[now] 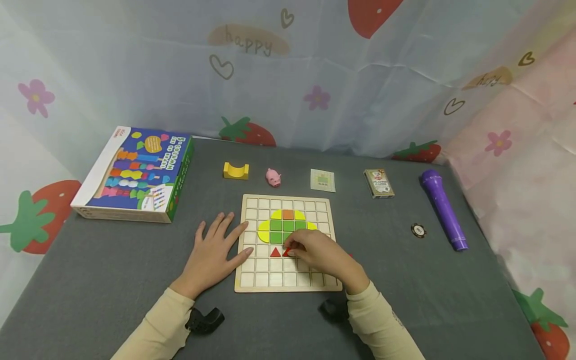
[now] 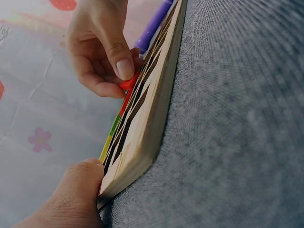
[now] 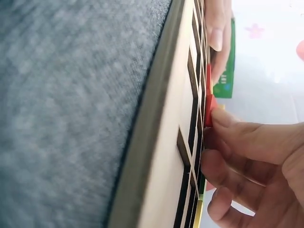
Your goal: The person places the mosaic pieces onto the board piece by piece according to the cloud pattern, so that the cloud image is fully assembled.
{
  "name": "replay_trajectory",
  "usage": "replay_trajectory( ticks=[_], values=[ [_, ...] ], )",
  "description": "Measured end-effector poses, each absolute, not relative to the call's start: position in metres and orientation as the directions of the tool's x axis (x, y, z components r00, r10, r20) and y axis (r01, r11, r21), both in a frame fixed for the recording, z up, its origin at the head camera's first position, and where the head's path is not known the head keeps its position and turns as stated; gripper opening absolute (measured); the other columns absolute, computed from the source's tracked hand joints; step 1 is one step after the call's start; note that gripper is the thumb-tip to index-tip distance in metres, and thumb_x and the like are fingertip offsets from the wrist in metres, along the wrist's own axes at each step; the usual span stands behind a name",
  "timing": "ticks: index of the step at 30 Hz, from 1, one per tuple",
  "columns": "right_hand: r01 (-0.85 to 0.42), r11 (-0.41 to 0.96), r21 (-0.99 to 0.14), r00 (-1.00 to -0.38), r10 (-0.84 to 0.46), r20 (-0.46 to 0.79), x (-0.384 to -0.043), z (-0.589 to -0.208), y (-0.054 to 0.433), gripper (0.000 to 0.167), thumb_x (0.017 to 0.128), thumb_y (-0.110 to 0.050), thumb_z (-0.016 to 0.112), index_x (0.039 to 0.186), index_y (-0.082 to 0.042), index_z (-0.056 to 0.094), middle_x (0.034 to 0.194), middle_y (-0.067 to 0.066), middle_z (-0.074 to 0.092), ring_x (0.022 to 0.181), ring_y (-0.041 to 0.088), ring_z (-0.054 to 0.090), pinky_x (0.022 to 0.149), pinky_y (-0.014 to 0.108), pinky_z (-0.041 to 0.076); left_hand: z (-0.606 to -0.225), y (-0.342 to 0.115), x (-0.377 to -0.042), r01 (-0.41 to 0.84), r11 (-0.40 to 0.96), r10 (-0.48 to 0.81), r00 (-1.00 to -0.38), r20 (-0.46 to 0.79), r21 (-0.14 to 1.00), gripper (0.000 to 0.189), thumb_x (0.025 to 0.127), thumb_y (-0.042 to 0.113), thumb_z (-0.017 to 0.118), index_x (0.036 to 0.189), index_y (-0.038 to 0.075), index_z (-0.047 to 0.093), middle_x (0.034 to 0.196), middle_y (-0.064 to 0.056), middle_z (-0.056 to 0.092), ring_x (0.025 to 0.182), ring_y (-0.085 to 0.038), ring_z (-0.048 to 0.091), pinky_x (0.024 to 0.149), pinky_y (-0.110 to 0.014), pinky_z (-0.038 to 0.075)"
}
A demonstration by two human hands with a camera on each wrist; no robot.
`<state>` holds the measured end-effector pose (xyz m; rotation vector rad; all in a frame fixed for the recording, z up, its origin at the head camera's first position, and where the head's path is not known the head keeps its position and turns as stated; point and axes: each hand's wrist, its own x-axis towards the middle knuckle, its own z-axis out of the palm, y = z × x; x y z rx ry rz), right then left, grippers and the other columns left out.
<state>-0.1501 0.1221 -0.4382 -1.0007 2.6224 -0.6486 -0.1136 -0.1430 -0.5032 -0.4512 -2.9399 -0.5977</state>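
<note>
A wooden grid board [image 1: 261,280] lies on the table, bearing yellow curved tiles [image 1: 263,232], green square tiles [image 1: 276,225] and an orange square tile [image 1: 288,214]. One red triangle tile [image 1: 275,253] sits in a cell below the green ones. Just right of it, my right hand [image 1: 317,252] pinches a second red triangle tile [image 3: 209,110] between thumb and fingers, low over the grid. My left hand [image 1: 216,252] rests with fingers spread by the board's left edge, its thumb [image 2: 83,183] against the board's side.
Behind the board stand a yellow block [image 1: 236,171], a pink pig figure [image 1: 273,177], a pattern card [image 1: 322,180] and a playing card box [image 1: 379,184]. A bead game box [image 1: 135,175] lies at left. A round chip [image 1: 418,230] and a purple flashlight-shaped tube [image 1: 444,210] lie at right.
</note>
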Motion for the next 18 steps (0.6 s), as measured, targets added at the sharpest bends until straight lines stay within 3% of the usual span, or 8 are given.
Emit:
replay_trajectory(
  ticks=[9,18],
  values=[
    [-0.593,0.661,-0.461,-0.717,-0.693,-0.071,-0.1494,-0.4349,0.1222,0.013,0.089,-0.010,0.068,0.101,-0.009,0.070,0.094,-0.002,0.067,0.085,0.010,0.060,0.077,0.026,0.051,-0.5025,-0.1429,-0.1140,0.306,0.877,0.266,-0.951,0.156,0.370,0.069,0.090,0.060,0.052,0.147,0.023,0.041,0.154,-0.014,0.031,0.145,-0.035,0.019,0.110,-0.066,0.008],
    [-0.627,0.641,-0.443,-0.696,-0.716,-0.050,-0.1474,-0.4350,0.1227,0.012,0.090,-0.013,0.067,0.100,-0.016,0.072,0.097,-0.006,0.065,0.086,0.007,0.059,0.080,0.026,0.051,-0.5038,-0.1433,-0.1141,0.311,0.876,0.267,-0.949,0.165,0.369,0.069,0.090,0.061,0.052,0.147,0.023,0.041,0.154,-0.014,0.031,0.145,-0.035,0.020,0.110,-0.066,0.008]
  ],
)
